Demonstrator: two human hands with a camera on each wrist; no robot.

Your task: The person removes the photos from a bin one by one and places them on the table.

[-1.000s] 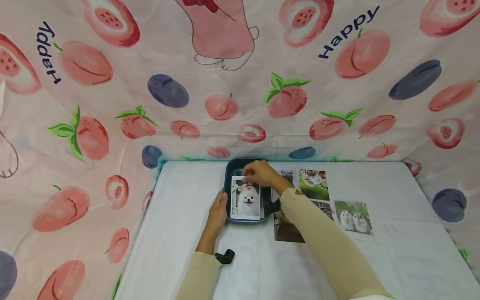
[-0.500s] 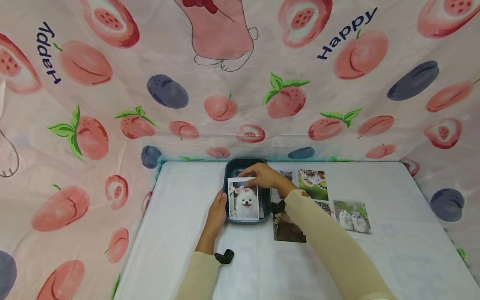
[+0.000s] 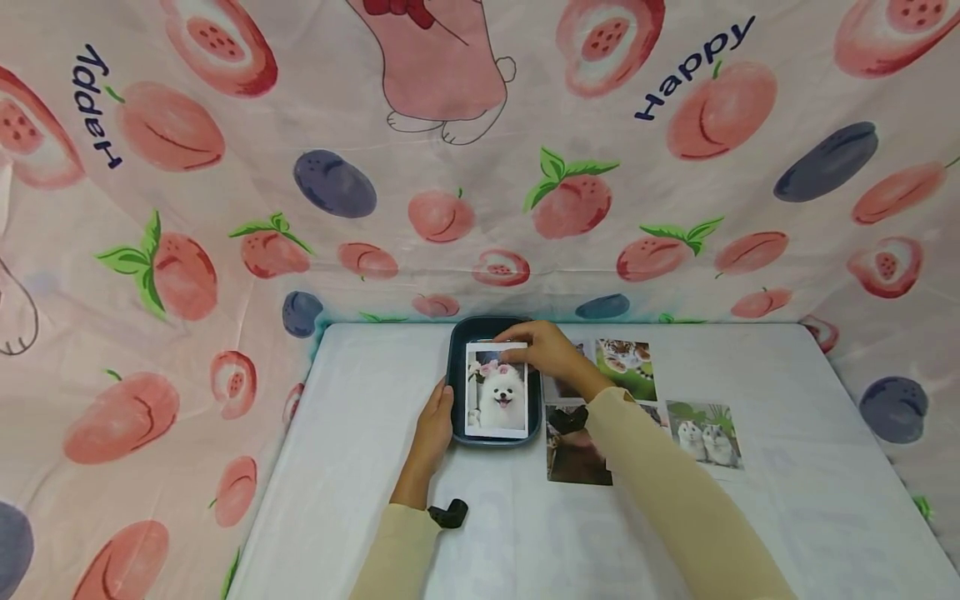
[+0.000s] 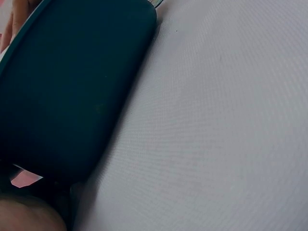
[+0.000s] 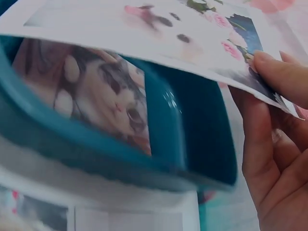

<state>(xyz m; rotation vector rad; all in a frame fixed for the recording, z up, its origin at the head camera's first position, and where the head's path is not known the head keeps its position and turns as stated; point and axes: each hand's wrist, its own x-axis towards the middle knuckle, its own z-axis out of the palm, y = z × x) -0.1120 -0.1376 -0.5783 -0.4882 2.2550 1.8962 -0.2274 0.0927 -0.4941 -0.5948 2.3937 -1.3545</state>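
A photo of a white fluffy dog (image 3: 502,396) is pinched at its top edge by my right hand (image 3: 551,354), thumb on the picture side. The photo is held over a dark teal tray (image 3: 459,417). In the right wrist view it lies tilted above the tray's rim, and below it a photo of a cat (image 5: 113,94) rests inside the tray. My left hand (image 3: 433,425) holds the tray's left side. The left wrist view shows mostly the tray's outer wall (image 4: 82,86), with only a bit of that hand at the lower left.
Right of the tray lie several photos on the white table (image 3: 360,400): a tiger cub (image 3: 626,367), two hamsters (image 3: 705,433) and a brown picture (image 3: 577,458). My right forearm covers some of them. A fruit-patterned cloth (image 3: 442,217) hangs behind and beside the table.
The dog photo first shifts slightly left and down, then moves right and up over the tray, with my right hand following. My left hand and the tray stay in place.
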